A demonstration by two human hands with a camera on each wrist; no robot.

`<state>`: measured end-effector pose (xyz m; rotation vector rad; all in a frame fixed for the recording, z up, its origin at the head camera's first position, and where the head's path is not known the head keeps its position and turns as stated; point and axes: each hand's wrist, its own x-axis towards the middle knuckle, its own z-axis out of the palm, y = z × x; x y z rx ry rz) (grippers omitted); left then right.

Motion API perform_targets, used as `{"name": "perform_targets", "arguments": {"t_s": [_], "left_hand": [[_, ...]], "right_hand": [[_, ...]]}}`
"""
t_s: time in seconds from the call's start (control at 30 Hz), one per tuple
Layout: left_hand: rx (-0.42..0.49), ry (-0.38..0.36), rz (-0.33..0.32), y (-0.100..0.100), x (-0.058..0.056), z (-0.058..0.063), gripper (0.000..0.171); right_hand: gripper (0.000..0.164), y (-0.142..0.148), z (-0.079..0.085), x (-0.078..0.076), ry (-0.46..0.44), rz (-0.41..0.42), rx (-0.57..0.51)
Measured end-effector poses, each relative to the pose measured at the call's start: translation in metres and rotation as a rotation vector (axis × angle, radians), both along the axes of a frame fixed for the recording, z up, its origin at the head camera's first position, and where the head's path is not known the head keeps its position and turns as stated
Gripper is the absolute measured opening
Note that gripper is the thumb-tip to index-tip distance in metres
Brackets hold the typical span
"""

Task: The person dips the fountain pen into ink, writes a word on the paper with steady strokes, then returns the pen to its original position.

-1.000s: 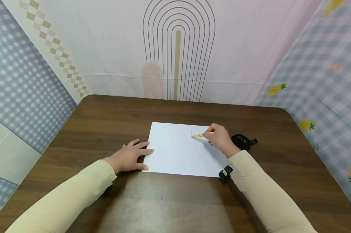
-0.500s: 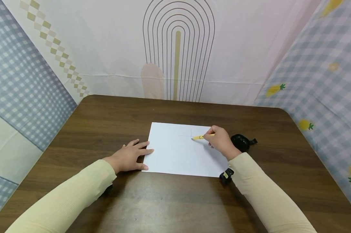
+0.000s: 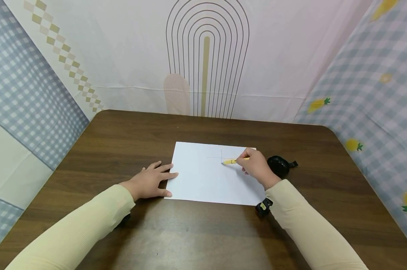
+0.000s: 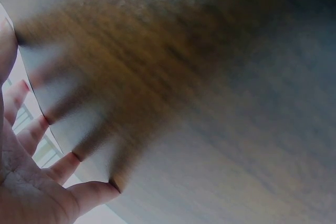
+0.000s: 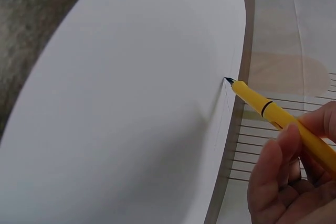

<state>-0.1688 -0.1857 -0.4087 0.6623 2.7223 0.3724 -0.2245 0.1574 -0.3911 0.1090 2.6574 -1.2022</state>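
Note:
A white sheet of paper lies on the brown wooden table. Its left edge is under the fingertips of my left hand, which lies spread with the fingers apart. In the left wrist view the fingers reach along that edge. My right hand pinches a yellow fountain pen between thumb and fingers. The dark nib meets the paper in the upper right part. Thin lines there form a cross, one running sideways and one running down to the nib.
Beside the right wrist sits a black rounded object with a short strap on the table. Behind the table hangs a white cloth with arch patterns, and checked cloths hang at the sides.
My right hand has drawn the pen a short way toward me, and the downward line has grown longer, crossing the sideways line. The left hand has stayed still.

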Motion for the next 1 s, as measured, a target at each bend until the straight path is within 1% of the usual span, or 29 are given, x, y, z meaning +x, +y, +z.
{"name": "perform_targets", "arguments": {"t_s": [0.5, 1.0], "left_hand": [[0.004, 0.018, -0.01, -0.002, 0.0, -0.002, 0.067], [0.011, 0.009, -0.007, -0.002, -0.001, -0.003, 0.068]], "right_hand": [[0.01, -0.001, 0.002, 0.011, 0.003, 0.008, -0.021], [0.01, -0.002, 0.0, 0.02, 0.007, 0.033, -0.024]]}}
